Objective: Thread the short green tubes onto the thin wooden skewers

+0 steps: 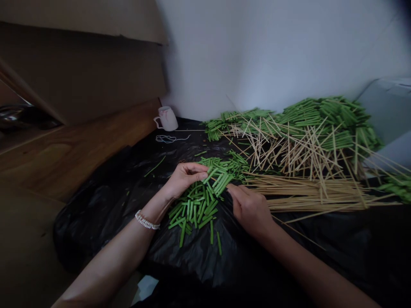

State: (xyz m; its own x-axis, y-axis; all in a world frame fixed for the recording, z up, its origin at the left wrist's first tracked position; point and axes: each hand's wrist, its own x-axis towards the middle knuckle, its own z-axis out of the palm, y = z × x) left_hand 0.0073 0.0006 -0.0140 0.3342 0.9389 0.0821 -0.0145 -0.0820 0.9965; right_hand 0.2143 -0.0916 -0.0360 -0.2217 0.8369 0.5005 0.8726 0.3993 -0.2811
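My left hand (188, 177), with a beaded bracelet on its wrist, pinches a short green stem piece (210, 174) over a loose pile of cut green pieces (195, 209). To its right, my right hand (250, 207) is closed with thumb and forefinger around a thin stick, mostly hidden by the fingers. Several green pieces sit in a row on the stick between the two hands. Beside my right hand lies a bundle of thin tan sticks (305, 190). The pile rests on black plastic sheeting (199, 265).
Behind, skewered green pieces (308, 115) are heaped along the wall with their sticks pointing forward. A white mug (167, 119) and a tangled pale cord (168, 138) are at the back left. A wooden board (80, 149) borders the left; a grey-white container (388, 115) stands right.
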